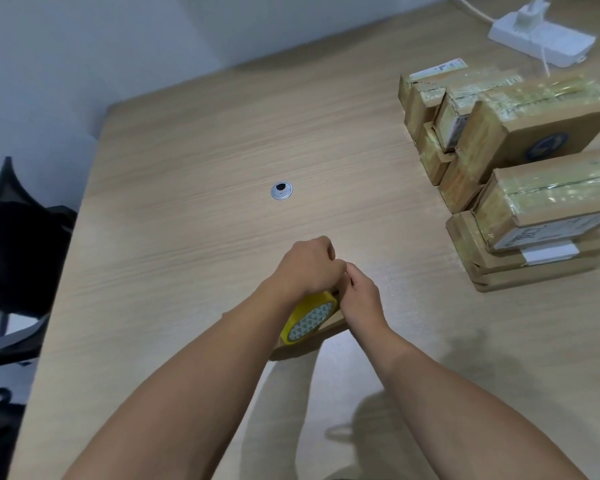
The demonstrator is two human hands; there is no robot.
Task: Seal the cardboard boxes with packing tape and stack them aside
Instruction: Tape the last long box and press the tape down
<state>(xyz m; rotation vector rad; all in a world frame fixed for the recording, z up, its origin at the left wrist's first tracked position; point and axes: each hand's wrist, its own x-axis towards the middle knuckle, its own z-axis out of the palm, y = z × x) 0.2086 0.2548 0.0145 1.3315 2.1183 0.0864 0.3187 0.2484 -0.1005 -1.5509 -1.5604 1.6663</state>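
Left hand [309, 268] clasped a yellow tape roll [309, 318] in its grip above a cardboard box [331, 325]; grip of right hand [359, 296] was unclear.

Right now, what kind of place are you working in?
Likely an office or home workspace used for packing: a wood-grain desk with a cable grommet, a white power strip, and stacked taped boxes.

Single head view, from above the desk [187, 150], facing forward and steeply down. Close on left hand [307, 268], right hand [359, 296] and tape [310, 318] at lower centre. Wide-angle: boxes [520, 133] at right edge, wall [118, 36] at top.
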